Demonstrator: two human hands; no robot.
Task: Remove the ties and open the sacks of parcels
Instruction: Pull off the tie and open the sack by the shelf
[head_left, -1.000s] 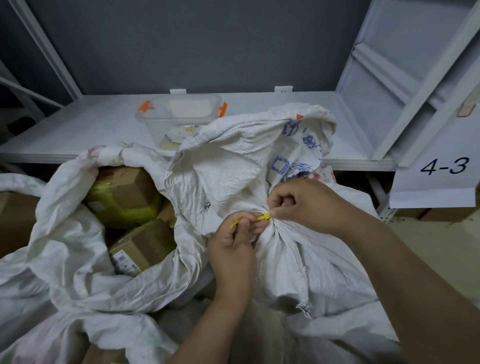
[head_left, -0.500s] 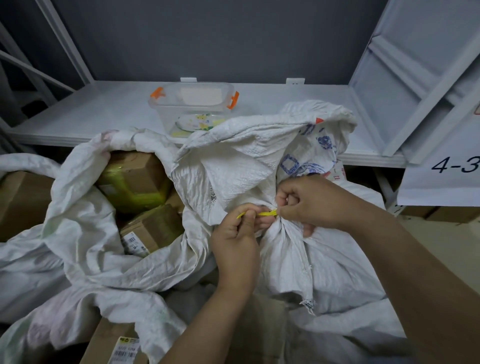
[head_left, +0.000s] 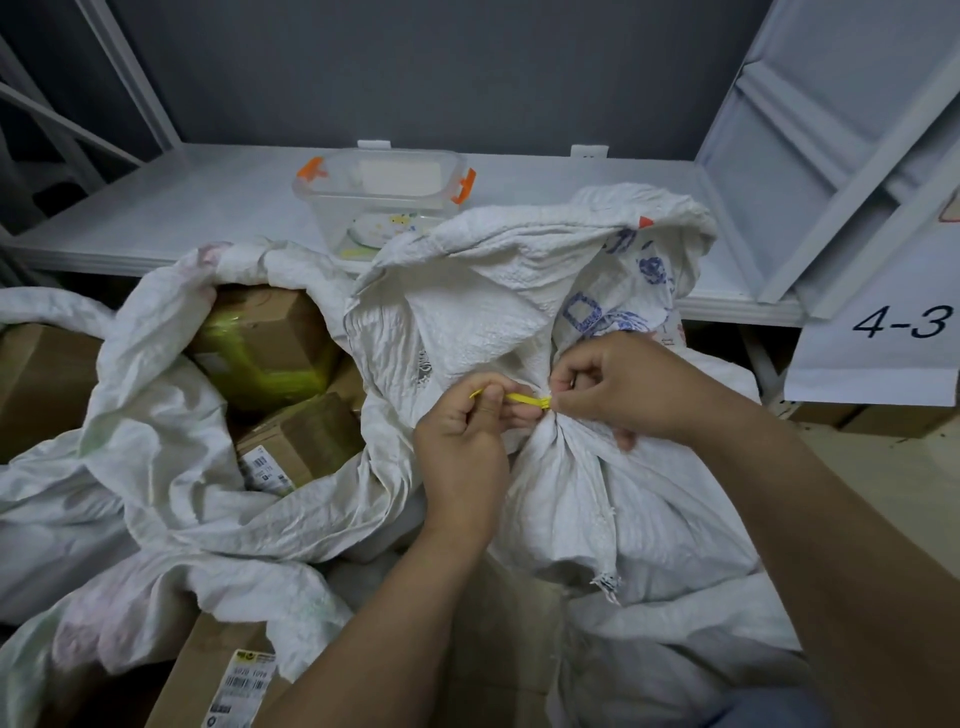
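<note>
A white woven sack (head_left: 597, 499) stands in the middle, its neck bunched tight and its blue-printed top flopping back. A thin yellow tie (head_left: 527, 399) runs across that neck. My left hand (head_left: 465, 441) pinches the tie's loose left end between thumb and fingers. My right hand (head_left: 631, 387) grips the tie's right end at the bunched neck. To the left lies a second white sack (head_left: 156, 415), open, with brown cardboard parcels (head_left: 296, 441) and one wrapped in green tape (head_left: 260, 358) showing inside.
A clear plastic tub with orange clips (head_left: 384, 195) stands on the white shelf (head_left: 182, 208) behind the sacks. A shelf label reading 4-3 (head_left: 901, 322) hangs at the right. A labelled cardboard box (head_left: 223, 675) lies at the bottom, more boxes at far left.
My left hand has drawn the yellow tie a little further out to the left, so more of it shows. The view has tilted and shifted slightly.
</note>
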